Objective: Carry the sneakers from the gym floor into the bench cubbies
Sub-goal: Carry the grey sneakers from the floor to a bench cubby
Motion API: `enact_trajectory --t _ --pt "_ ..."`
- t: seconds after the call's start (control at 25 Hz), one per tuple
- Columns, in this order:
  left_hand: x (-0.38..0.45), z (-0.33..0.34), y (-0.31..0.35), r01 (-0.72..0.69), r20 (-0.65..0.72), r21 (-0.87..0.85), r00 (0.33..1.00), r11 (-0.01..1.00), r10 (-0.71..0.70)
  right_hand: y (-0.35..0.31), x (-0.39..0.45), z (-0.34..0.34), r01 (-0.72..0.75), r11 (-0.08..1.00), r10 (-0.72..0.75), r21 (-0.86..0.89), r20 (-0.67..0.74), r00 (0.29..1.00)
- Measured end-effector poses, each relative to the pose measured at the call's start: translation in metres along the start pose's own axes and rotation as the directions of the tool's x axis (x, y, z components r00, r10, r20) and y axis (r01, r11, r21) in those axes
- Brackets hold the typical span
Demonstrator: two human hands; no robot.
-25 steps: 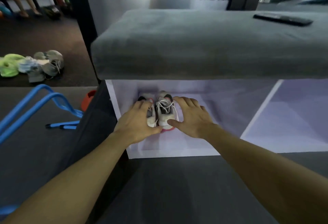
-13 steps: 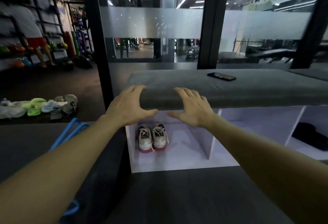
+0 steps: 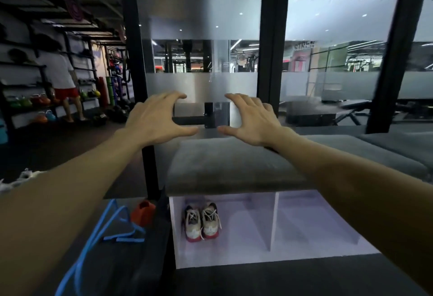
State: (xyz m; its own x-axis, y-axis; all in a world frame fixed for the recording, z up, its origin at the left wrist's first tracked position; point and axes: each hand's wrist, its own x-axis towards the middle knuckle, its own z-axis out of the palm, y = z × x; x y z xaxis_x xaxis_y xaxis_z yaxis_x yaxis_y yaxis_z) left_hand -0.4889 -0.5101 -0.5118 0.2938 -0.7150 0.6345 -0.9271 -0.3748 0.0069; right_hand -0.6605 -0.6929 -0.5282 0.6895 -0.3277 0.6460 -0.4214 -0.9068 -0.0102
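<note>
Withdrawing from the cubby: one pair stowed, both hands free.

Compared with a second ago, when both hands were pressed on the shoes, the left hand [image 3: 154,117] and right hand [image 3: 251,118] are now seen raised at 12 o'clock above the grey padded bench cushion [image 3: 234,164], fingers spread and relaxed, nothing held. The beige lace-up sneakers with red soles [image 3: 202,223] are left side by side at 6 o'clock, inside the leftmost white bench cubby [image 3: 234,256], toes outward. The neighbouring cubby at 5 o'clock appears unfilled. A pale sneaker [image 3: 16,179] is partly visible on the dark gym floor at 9 o'clock; fetching it is judged the likely next step. A blue metal frame [image 3: 110,227] lies at 7 o'clock.
</note>
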Motion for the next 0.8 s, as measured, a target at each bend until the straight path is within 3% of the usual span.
enact_trajectory --t 0.52,0.8 --pt "0.232 -0.399 -0.005 -0.016 0.059 0.098 0.998 0.995 0.011 -0.036 0.252 -0.376 0.009 0.995 -0.016 0.096 0.074 0.997" --pt "0.220 -0.524 0.016 0.064 0.068 0.167 0.995 0.984 -0.076 -0.069 0.260 -0.485 0.078 0.993 -0.088 0.086 0.120 0.989"
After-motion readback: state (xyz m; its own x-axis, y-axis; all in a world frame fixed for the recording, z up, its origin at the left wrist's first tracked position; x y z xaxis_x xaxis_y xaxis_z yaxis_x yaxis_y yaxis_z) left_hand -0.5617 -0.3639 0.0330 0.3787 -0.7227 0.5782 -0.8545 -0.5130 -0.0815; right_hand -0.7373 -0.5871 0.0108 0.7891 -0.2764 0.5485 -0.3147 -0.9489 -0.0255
